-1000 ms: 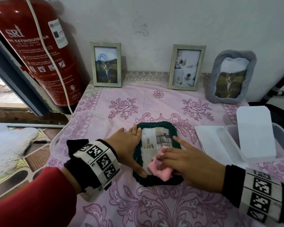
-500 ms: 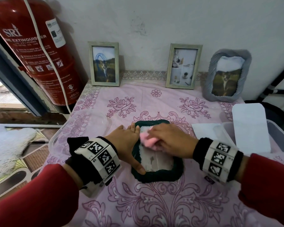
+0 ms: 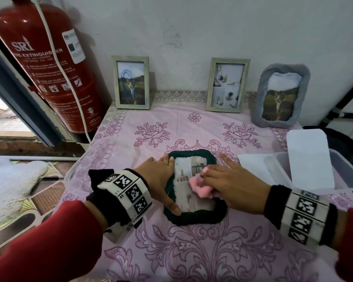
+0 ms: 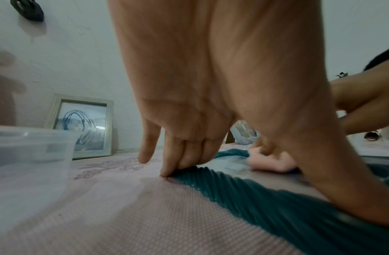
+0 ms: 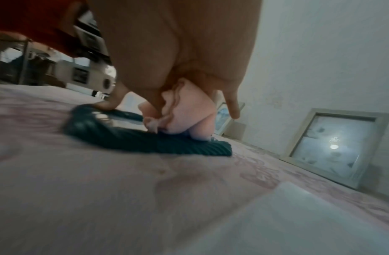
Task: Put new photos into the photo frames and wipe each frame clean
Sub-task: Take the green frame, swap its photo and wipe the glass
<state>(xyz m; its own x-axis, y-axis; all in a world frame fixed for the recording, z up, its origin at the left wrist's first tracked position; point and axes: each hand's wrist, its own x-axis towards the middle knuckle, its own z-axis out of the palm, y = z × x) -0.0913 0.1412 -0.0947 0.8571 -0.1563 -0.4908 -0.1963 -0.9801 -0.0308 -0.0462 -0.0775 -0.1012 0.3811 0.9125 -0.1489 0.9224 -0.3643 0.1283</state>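
Observation:
A dark green ribbed photo frame (image 3: 194,219) lies flat on the pink tablecloth with a photo under its glass. My left hand (image 3: 160,176) presses on the frame's left edge, fingers straight on the upper rim and thumb along the lower left. The left wrist view shows those fingertips (image 4: 167,172) on the green frame (image 4: 265,203). My right hand (image 3: 232,184) holds a bunched pink cloth (image 3: 198,183) against the middle of the glass, index finger pointing out. In the right wrist view the pink cloth (image 5: 184,112) is gripped under the fingers, on the frame (image 5: 145,141).
Three filled frames lean on the back wall: two pale wooden ones (image 3: 131,82) (image 3: 227,85) and a grey ribbed one (image 3: 281,96). A clear plastic box (image 3: 351,171) with a white card (image 3: 310,159) stands at the right. A clear tub (image 4: 25,151) sits left. A red fire extinguisher (image 3: 47,64) hangs at far left.
My right hand swept the pink cloth from the lower glass up to the top left corner, then back to the middle. The left hand stayed on the frame's left edge.

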